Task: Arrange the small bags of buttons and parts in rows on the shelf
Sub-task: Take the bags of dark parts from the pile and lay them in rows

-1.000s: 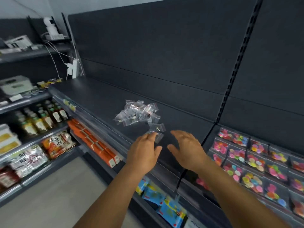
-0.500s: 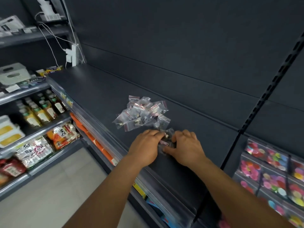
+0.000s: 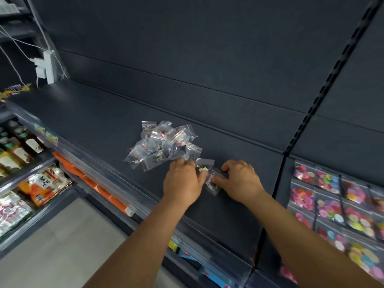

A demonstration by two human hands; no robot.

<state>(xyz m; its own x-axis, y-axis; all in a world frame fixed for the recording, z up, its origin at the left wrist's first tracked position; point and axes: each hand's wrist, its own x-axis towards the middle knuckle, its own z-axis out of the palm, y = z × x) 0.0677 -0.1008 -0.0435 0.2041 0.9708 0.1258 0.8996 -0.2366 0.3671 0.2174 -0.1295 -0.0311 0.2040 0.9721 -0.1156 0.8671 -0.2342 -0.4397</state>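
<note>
Ideally, the small clear zip bag with a metal part inside (image 3: 212, 181) gets pressed flat and squared to the near edge of the dark grey shelf (image 3: 93, 121), so later bags can line up beside it. It lies between the hands, the left hand (image 3: 184, 181) pinching its left edge with curled fingers and the right hand (image 3: 239, 179) gripping its right edge. Just beyond and left of the left hand, the loose heap of clear red-striped zip bags (image 3: 164, 144) waits unsorted, its nearest bags touching those fingers.
</note>
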